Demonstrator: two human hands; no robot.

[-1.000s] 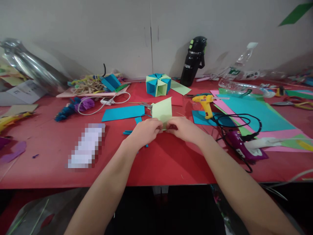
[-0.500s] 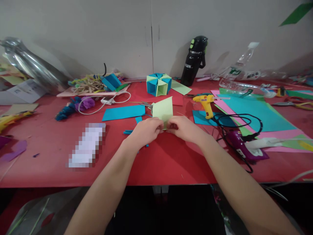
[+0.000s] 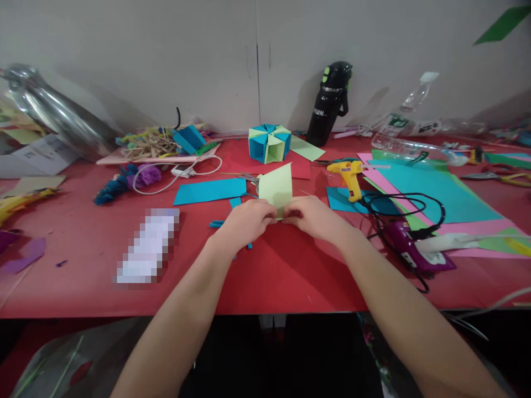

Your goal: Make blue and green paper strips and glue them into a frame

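A pale green sheet of paper [image 3: 275,184] stands up between my hands, its near edge bent at the bottom. My left hand [image 3: 251,218] pinches the lower left of that edge. At the lower right, my right hand [image 3: 307,215] pinches it too, fingers curled with the tips partly hidden. Just behind the sheet lie scissors [image 3: 250,177], mostly covered by it. Beside my left hand are a blue paper strip [image 3: 211,190] and small blue paper scraps [image 3: 216,224]. Farther back sits a blue and pale green folded-paper wheel [image 3: 269,145].
Right of my hands lie a yellow glue gun [image 3: 349,176], a looped black cable [image 3: 431,202], a purple power strip [image 3: 418,251] and coloured sheets [image 3: 452,193]. A blurred-out phone-shaped object [image 3: 148,246] lies left. Behind stand a black bottle [image 3: 327,105] and a steel flask [image 3: 62,110].
Almost nothing differs. Both hands keep their pinch on the pale green paper, whose upper edge has shifted very slightly left.
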